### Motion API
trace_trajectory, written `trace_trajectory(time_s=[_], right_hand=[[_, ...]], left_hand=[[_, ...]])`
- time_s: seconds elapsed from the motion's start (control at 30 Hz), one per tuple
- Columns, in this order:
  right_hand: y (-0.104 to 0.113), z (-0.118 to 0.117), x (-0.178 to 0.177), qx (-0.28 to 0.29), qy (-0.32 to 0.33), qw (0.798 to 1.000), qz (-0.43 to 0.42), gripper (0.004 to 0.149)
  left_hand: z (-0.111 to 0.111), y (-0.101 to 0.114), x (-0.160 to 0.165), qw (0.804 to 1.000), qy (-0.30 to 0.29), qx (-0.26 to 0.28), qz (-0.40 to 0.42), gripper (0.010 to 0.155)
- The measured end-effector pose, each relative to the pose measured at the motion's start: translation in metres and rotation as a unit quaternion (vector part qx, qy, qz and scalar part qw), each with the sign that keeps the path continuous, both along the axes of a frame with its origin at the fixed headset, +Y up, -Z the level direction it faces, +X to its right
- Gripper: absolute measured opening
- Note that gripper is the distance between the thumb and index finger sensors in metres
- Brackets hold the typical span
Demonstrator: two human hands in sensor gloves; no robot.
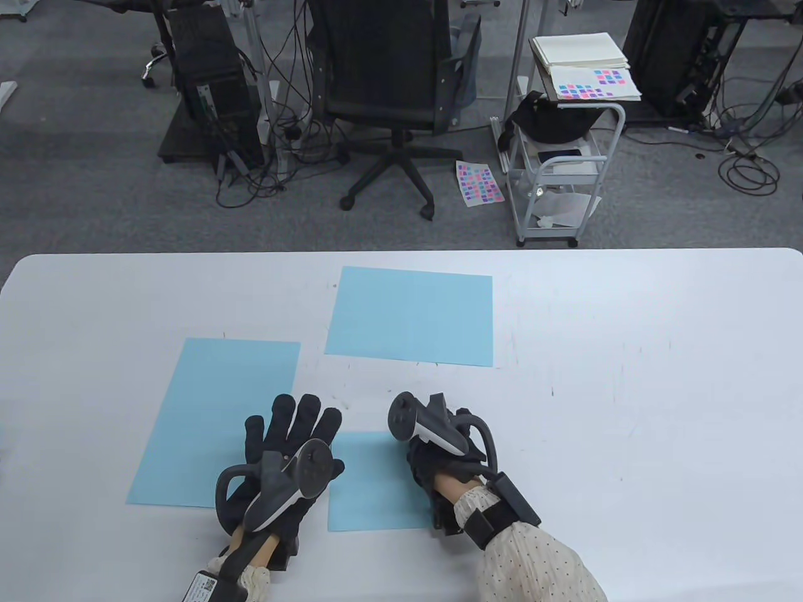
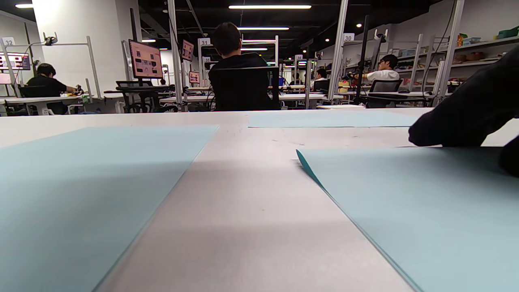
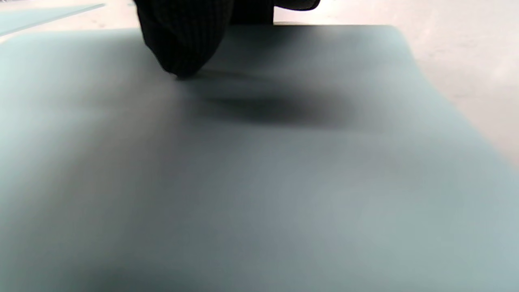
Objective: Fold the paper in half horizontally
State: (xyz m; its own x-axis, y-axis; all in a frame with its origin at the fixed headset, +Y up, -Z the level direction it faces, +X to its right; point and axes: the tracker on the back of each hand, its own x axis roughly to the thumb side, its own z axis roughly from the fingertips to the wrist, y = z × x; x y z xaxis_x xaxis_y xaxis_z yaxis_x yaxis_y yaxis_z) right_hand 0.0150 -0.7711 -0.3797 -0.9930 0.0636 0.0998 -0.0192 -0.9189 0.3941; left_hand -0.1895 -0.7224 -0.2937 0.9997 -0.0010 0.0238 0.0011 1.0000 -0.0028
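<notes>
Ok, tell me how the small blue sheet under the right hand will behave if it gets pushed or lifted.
The small blue sheet is likely floppy: it looks thin, with one corner curling off the table. Probably very light, so it may slide on that smooth surface unless pinned; the right hand rests on it. Lifted by one edge, it would likely droop.

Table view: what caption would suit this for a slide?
Two gloved hands press a small blue sheet on a white table, two more blue sheets nearby.
</notes>
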Motion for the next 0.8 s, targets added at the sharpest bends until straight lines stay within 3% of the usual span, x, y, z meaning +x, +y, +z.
trace_trajectory(time_s=[0.17, 0.43, 0.67, 0.8], right_hand=[[0.003, -0.011, 0.004, -0.019, -0.032, 0.999, -0.008, 0.067], [0.010, -0.017, 0.024, -0.009, -0.073, 0.994, -0.075, 0.038], [0.027, -0.018, 0.065, -0.062, -0.103, 0.975, -0.185, 0.038], [0.040, -0.016, 0.097, -0.062, -0.136, 0.959, -0.242, 0.039]], left_hand=[[-0.001, 0.004, -0.006, 1.000, 0.003, 0.004, 0.011, 0.075], [-0.004, 0.003, -0.015, 1.000, 0.013, -0.001, 0.013, 0.075], [-0.005, 0.000, -0.016, 1.000, 0.015, -0.007, 0.006, 0.075], [-0.005, 0.000, -0.015, 1.000, 0.014, -0.006, 0.002, 0.075]])
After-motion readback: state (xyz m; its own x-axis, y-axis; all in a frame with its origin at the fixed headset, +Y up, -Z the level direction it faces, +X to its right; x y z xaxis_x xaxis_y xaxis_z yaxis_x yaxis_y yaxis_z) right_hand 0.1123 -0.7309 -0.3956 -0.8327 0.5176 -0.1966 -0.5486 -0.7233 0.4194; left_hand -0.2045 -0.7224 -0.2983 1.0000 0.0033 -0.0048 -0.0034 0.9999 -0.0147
